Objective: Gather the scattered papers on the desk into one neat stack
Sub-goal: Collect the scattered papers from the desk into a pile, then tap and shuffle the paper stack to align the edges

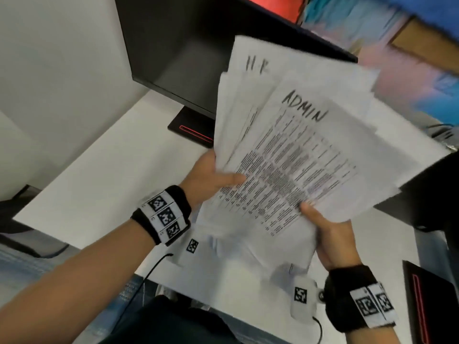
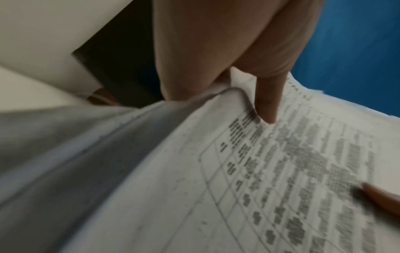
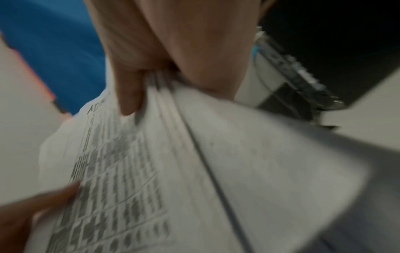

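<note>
Both my hands hold the papers point(image 1: 285, 150) above the white worktop point(image 1: 104, 194): right hand point(image 1: 332, 237) pinching the near edge, left hand point(image 1: 211, 177) clamped on the left side. Sheets fan unevenly, "ADMIN" on top; farther off stands a black monitor point(image 1: 173, 53).

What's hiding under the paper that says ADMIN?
More papers, fanned out unevenly beneath the ADMIN sheet. Both the left hand and right hand hold the bundle. How many sheets there are stays covered.
</note>
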Demonstrator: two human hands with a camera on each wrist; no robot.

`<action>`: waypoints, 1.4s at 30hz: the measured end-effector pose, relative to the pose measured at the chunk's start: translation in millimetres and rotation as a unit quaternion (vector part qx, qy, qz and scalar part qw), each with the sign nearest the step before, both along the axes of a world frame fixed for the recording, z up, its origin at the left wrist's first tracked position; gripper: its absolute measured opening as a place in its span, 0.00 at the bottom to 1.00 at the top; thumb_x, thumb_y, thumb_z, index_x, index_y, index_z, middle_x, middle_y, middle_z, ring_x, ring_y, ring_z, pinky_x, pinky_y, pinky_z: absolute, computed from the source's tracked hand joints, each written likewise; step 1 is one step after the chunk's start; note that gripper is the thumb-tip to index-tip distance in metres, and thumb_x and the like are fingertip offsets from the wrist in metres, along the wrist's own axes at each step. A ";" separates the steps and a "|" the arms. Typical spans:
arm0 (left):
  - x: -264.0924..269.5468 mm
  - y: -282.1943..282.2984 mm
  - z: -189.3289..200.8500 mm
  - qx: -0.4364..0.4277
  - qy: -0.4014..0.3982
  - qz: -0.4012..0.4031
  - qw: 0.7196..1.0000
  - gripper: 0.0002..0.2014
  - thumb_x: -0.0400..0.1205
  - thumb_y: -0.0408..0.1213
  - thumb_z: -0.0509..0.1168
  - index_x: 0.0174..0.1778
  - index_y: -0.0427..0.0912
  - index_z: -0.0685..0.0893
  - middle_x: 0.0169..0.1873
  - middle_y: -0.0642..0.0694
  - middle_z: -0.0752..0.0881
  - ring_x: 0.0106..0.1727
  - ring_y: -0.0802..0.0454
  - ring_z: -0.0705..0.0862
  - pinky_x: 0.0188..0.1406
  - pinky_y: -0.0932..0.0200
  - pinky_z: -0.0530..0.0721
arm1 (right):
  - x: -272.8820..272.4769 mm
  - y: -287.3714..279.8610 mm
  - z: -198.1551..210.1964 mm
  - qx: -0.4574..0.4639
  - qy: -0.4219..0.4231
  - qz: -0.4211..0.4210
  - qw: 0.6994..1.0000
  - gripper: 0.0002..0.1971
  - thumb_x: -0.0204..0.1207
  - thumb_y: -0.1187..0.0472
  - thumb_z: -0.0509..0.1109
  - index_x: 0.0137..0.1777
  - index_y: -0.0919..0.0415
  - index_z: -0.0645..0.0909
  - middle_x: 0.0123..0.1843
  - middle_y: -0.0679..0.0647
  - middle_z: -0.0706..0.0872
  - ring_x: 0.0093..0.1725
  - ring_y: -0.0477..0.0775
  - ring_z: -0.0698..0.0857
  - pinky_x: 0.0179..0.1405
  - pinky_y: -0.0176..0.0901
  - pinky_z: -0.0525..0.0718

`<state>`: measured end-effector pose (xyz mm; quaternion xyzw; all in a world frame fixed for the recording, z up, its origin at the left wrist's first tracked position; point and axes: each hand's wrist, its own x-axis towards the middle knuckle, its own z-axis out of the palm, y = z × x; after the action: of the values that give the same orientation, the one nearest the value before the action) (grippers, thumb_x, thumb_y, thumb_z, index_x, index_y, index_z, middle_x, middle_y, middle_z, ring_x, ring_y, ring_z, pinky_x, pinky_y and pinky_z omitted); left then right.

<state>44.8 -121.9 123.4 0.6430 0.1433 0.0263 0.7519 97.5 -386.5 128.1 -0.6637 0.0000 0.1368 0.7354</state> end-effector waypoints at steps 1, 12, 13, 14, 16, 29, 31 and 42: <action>3.5 0.2 14.3 0.003 -0.035 0.024 0.999 0.28 0.75 0.27 0.77 0.73 0.39 0.80 0.60 0.45 0.91 0.59 0.52 0.91 0.55 0.56 0.91 | 2.0 11.2 14.6 -0.001 -0.047 -0.024 0.999 0.28 0.67 0.64 0.80 0.70 0.56 0.83 0.64 0.50 0.92 0.65 0.54 0.90 0.61 0.49 0.88; 16.8 19.6 49.3 0.057 -0.159 0.175 0.970 0.36 0.69 0.30 0.83 0.69 0.35 0.72 0.62 0.44 0.85 0.59 0.66 0.88 0.54 0.66 0.87 | 18.4 61.0 20.2 -0.029 -0.153 -0.027 0.987 0.27 0.70 0.72 0.81 0.70 0.63 0.82 0.61 0.51 0.91 0.59 0.43 0.91 0.55 0.33 0.86; 18.3 18.7 48.8 0.069 -0.153 0.179 0.969 0.34 0.69 0.30 0.83 0.67 0.38 0.71 0.59 0.49 0.85 0.53 0.73 0.87 0.49 0.71 0.86 | 22.4 62.3 14.2 -0.033 -0.142 -0.018 0.989 0.26 0.70 0.73 0.81 0.69 0.61 0.82 0.61 0.51 0.91 0.57 0.41 0.91 0.52 0.31 0.86; 20.4 17.4 47.9 0.079 -0.148 0.180 0.969 0.33 0.69 0.30 0.82 0.65 0.39 0.71 0.56 0.52 0.84 0.49 0.76 0.87 0.45 0.74 0.86 | 27.3 63.1 8.6 -0.037 -0.128 -0.010 0.991 0.26 0.70 0.73 0.81 0.68 0.58 0.82 0.60 0.49 0.91 0.56 0.40 0.91 0.50 0.29 0.86; 26.7 17.6 44.7 0.086 -0.139 0.179 0.970 0.33 0.69 0.31 0.83 0.67 0.39 0.73 0.56 0.53 0.85 0.48 0.76 0.87 0.43 0.72 0.87 | 36.9 65.3 1.4 -0.041 -0.105 0.002 0.994 0.26 0.70 0.73 0.81 0.63 0.50 0.83 0.57 0.44 0.91 0.54 0.37 0.91 0.48 0.29 0.87; 41.5 34.4 24.0 0.062 -0.105 0.135 0.983 0.27 0.68 0.29 0.83 0.63 0.36 0.87 0.56 0.43 0.93 0.58 0.51 0.92 0.59 0.47 0.90 | 64.2 56.6 -19.2 0.048 -0.025 -0.004 0.999 0.26 0.75 0.73 0.76 0.74 0.65 0.81 0.65 0.60 0.91 0.67 0.64 0.89 0.60 0.54 0.88; 43.1 32.4 34.7 0.065 -0.130 0.153 0.977 0.31 0.66 0.32 0.85 0.65 0.35 0.84 0.58 0.41 0.91 0.60 0.49 0.91 0.58 0.47 0.91 | 63.4 60.7 -0.6 0.051 -0.056 -0.007 0.997 0.26 0.74 0.74 0.76 0.72 0.65 0.81 0.63 0.58 0.92 0.64 0.60 0.90 0.58 0.50 0.89; 47.3 46.8 29.0 -0.011 -0.141 0.235 0.962 0.41 0.65 0.28 0.84 0.73 0.37 0.71 0.61 0.48 0.87 0.57 0.60 0.91 0.54 0.53 0.91 | 65.2 67.4 14.5 0.046 -0.126 0.015 0.991 0.25 0.69 0.71 0.79 0.67 0.61 0.84 0.59 0.55 0.94 0.60 0.54 0.92 0.54 0.43 0.89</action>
<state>92.1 -75.1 152.4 0.5730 0.1827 0.2910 0.7441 162.7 -319.1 142.6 -0.6408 -0.1089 0.0623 0.7574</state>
